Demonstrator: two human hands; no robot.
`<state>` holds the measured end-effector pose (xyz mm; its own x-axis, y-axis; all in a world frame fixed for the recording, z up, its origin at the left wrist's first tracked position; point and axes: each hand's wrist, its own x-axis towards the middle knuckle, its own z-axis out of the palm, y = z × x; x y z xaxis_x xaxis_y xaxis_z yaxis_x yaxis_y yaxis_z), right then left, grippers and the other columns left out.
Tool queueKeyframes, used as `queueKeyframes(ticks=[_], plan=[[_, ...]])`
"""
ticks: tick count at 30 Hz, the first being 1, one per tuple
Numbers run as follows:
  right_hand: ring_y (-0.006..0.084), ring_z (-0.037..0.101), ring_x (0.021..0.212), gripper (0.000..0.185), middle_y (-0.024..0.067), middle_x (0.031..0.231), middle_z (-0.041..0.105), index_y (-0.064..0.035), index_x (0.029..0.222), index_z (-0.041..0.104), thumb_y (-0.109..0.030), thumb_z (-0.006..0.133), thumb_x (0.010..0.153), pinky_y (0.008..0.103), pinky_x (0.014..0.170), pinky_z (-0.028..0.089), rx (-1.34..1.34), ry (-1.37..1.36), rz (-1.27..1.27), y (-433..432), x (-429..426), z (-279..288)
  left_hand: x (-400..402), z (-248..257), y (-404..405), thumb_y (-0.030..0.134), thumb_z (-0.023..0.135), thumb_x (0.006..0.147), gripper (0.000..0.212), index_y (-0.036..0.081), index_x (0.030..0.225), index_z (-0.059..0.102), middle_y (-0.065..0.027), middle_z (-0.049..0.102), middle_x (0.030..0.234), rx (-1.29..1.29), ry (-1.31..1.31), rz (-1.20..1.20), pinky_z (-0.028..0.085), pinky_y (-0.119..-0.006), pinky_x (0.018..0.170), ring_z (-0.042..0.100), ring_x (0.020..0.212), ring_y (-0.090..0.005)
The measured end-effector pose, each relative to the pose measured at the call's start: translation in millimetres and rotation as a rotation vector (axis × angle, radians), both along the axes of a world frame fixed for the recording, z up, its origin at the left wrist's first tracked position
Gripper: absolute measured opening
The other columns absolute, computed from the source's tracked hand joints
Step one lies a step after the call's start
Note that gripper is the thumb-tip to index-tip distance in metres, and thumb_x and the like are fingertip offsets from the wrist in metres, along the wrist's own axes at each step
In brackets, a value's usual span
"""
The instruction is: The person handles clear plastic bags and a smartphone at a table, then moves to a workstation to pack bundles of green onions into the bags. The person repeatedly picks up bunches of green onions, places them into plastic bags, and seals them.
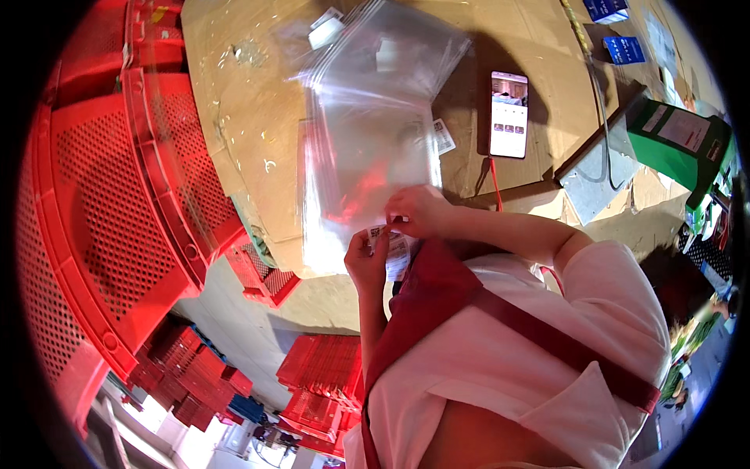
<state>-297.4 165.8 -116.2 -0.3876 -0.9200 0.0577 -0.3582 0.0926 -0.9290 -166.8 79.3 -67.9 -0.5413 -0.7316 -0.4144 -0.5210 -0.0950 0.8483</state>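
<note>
My left hand [367, 258] grips a strip of white printed labels [398, 256] bearing codes and writing, just in front of my red apron. The fingertips of my right hand [417, 211] pinch at the strip's upper edge, close to my left thumb; exactly what lies between them is too small to tell. Both hands are at the near edge of a stack of clear plastic bags [375, 140], which lies on the cardboard-covered table [258, 152]. Another printed label [443, 136] pokes out at the stack's right side.
A lit smartphone [508, 120] with a red cable [495, 184] lies right of the bags. Farther right are a metal plate [600, 170], a green machine [674, 140] and small blue boxes [624, 50]. Red perforated crates [99, 205] line the left side; more stacked crates [322, 369] stand behind.
</note>
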Motion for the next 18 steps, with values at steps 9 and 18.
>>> queueKeyframes(ticks=[9,18], plan=[[0.0266,0.057,0.065,0.017,0.0063,0.069,0.056,-0.009,0.075,0.057,-0.025,0.063,0.07,0.0366,0.056,0.045,0.108,0.137,-0.182,-26.6,-29.2,-17.6,39.6,-10.0,-8.1,0.019,0.064,0.078,0.022,-0.003,0.076,0.058,-0.0015,0.053,0.056,-0.215,-0.202,-0.136,0.034,-0.021,0.045,0.041,0.051,-0.0051],[0.0271,0.059,0.077,0.056,0.0097,0.091,0.055,-0.0095,0.11,0.048,-0.044,0.063,0.068,0.0377,0.064,0.047,0.471,0.609,-0.072,-16.3,-39.0,-19.2,56.2,9.5,-0.3,0.0,0.046,0.085,0.004,-0.002,0.082,0.047,-0.0183,0.043,0.125,-0.173,0.408,0.005,0.047,-0.024,0.065,0.052,0.09,-0.0131]])
